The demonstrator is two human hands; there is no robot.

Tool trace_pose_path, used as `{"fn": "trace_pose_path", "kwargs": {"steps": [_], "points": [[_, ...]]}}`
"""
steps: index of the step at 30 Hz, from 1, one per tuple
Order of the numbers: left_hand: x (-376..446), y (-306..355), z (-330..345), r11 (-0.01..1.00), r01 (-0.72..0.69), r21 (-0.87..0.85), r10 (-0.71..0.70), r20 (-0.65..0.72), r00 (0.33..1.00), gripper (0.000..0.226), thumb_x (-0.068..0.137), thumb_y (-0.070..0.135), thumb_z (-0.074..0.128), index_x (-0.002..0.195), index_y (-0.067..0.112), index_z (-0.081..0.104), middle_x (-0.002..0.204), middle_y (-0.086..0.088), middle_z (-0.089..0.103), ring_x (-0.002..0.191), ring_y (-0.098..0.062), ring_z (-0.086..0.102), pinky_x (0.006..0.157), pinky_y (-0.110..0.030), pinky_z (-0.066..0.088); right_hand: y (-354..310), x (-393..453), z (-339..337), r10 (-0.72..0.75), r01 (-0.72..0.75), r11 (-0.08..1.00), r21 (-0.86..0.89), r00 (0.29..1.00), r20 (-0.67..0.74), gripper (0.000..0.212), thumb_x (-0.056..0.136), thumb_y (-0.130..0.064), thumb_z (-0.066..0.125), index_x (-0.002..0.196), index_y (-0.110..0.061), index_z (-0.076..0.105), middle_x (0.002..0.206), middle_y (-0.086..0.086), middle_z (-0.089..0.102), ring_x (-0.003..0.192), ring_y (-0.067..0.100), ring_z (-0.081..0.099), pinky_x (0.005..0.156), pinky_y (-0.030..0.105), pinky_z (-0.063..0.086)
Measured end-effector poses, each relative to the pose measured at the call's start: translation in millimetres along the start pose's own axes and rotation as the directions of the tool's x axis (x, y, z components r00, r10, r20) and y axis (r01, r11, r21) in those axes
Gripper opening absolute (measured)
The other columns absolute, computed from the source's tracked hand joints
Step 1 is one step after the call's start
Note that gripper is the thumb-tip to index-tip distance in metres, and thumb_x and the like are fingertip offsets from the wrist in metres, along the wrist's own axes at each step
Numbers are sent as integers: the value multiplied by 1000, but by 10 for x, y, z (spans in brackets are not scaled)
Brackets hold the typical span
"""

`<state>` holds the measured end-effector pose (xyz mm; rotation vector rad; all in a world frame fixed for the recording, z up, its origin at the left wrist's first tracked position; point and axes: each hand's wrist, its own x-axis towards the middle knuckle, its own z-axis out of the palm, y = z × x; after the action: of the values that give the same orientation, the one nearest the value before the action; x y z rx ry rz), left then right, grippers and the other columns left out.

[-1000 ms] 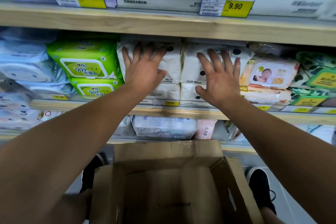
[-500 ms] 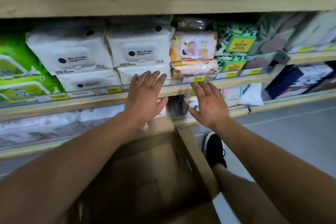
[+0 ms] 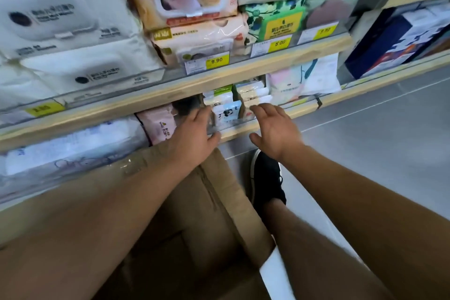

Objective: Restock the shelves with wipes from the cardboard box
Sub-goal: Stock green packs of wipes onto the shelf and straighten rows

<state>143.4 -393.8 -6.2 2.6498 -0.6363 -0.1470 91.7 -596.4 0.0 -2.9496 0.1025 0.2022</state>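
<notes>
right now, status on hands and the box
Both hands open, empty: left hand, right hand at the lower shelf by the panda pack. Cardboard box below, no wipes visible inside. Nothing blocking.

The cardboard box [image 3: 219, 202] sits on the floor [image 3: 377, 153] in front of the shelves. The panda pack [image 3: 227, 114] stands at the front edge of the low shelf [image 3: 280, 109], between the left hand [image 3: 194, 134] and the right hand [image 3: 275, 129]. A shoe [image 3: 266, 177] is just right of the box.
</notes>
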Motion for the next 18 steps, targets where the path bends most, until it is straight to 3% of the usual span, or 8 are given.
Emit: {"fn": "trace_pose_path", "kwargs": {"steps": [3, 5, 12, 18], "points": [[281, -90, 253, 977, 162, -139, -170, -50, 984, 71, 86, 39, 63, 144, 15, 31, 135, -16, 49, 116, -34, 53, 90, -38, 46, 56, 287, 263, -16, 21, 999, 30, 990, -143, 60, 82, -27, 64, 138, -14, 45, 134, 9, 51, 127, 32, 41, 108, 41, 34], [426, -165, 410, 968, 188, -167, -200, -58, 978, 69, 86, 39, 64, 143, 15, 34, 132, -17, 53, 115, -34, 54, 93, -38, 45, 83, 462, 415, -21, 23, 1000, 7, 971, -239, 54, 80, -27, 61, 131, -14, 52, 128, 9, 57, 125, 34, 45, 107, 45, 35], [575, -296, 629, 975, 64, -211, -100, -164, 981, 48, 87, 24, 64, 133, 21, 53, 130, -6, 57, 117, -22, 53, 94, -23, 38, -72, 806, 750, -12, 23, 1000, 15, 863, -505, 26, 77, -29, 65, 102, -23, 72, 105, 1, 63, 108, 33, 52, 97, 42, 33], [680, -387, 605, 980, -24, -196, -13, -185, 983, 40, 88, 19, 61, 128, 20, 60, 122, -8, 60, 111, -24, 56, 95, -24, 40, -119, 876, 789, -6, 38, 998, 44, 828, -560, 27, 75, -31, 66, 100, -22, 72, 103, 4, 61, 100, 35, 54, 91, 41, 36]]}}
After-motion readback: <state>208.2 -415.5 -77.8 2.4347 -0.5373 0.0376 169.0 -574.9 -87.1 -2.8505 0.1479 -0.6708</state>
